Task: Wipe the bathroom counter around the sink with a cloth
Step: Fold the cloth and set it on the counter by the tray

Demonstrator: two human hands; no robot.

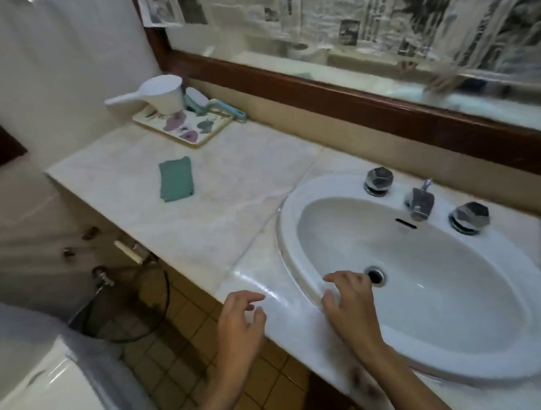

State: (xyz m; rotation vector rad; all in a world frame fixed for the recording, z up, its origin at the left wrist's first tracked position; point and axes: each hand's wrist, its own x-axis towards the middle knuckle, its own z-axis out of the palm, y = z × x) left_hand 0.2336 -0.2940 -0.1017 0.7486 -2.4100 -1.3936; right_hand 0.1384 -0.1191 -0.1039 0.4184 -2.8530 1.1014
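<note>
A folded green cloth (175, 179) lies flat on the pale marble counter (232, 187), well to the left of the white oval sink (418, 261). My left hand (241, 325) hovers over the counter's front edge, fingers curled and apart, holding nothing. My right hand (351, 303) is over the sink's near-left rim, fingers spread and empty. Both hands are far from the cloth, which sits toward the back left.
A floral tray (183, 126) at the back left carries a white scoop (158, 93) and a brush. The faucet (420, 201) and two knobs (378, 180) (469, 217) stand behind the basin. A wood-framed mirror (351, 88) runs along the wall. A white appliance (49, 393) sits lower left.
</note>
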